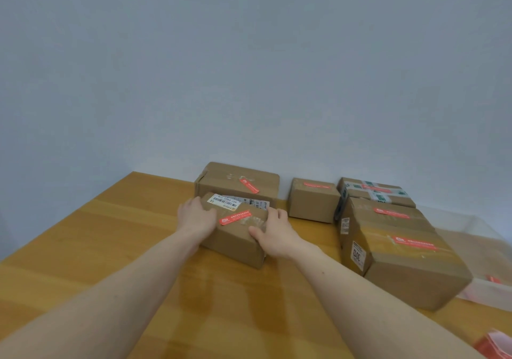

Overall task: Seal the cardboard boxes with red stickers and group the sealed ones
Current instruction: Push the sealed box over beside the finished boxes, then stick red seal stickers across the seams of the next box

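Note:
A small cardboard box (pixel 235 236) with a white barcode label and a red sticker (pixel 235 218) across its top lies on the wooden table (pixel 110 248). My left hand (pixel 195 216) grips its left end and my right hand (pixel 274 234) grips its right end. Right behind it, against the wall, stands a larger box (pixel 241 182) with a red sticker. Further right are a small box (pixel 313 200), a box with green-printed tape (pixel 374 191) and a big box (pixel 401 250), each bearing red stickers.
A clear plastic tray (pixel 471 248) sits at the right edge behind the big box, with a red sticker inside. Loose red stickers (pixel 493 347) lie at the bottom right corner. A plain grey wall closes off the back of the table.

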